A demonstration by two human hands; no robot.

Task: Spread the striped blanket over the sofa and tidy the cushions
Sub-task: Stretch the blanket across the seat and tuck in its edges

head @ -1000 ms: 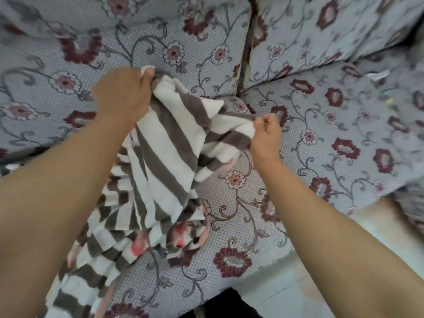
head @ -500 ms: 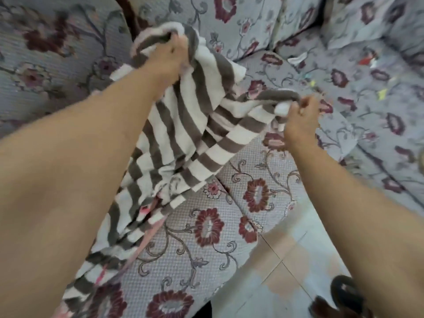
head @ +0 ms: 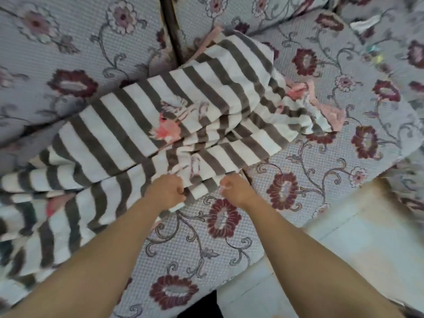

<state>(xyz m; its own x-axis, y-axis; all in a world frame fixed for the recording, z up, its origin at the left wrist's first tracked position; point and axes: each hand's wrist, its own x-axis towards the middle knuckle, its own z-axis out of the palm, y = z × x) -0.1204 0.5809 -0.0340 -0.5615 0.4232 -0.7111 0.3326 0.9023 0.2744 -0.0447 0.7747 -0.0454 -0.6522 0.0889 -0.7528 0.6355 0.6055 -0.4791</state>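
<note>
The brown-and-white striped blanket (head: pixel 146 125) with pink patches lies rumpled across the floral sofa seat (head: pixel 298 184), from the far left edge up to the back cushions. My left hand (head: pixel 166 191) grips the blanket's near edge with curled fingers. Beside it, my right hand (head: pixel 234 189) pinches the same edge a little to the right. Both fists sit close together above the seat. A grey floral back cushion (head: pixel 68 49) stands behind the blanket at the left, another (head: pixel 252 10) at the top middle.
A dark gap (head: pixel 171 31) runs between the two back cushions. Pale tiled floor (head: pixel 344 260) shows at the lower right past the seat's front edge. Small bright scraps (head: pixel 374 51) lie on the seat at the upper right.
The blanket was held up in the air between my raised hands; now it lies dropped over the seat. Both hands have come down and together at its near edge.
</note>
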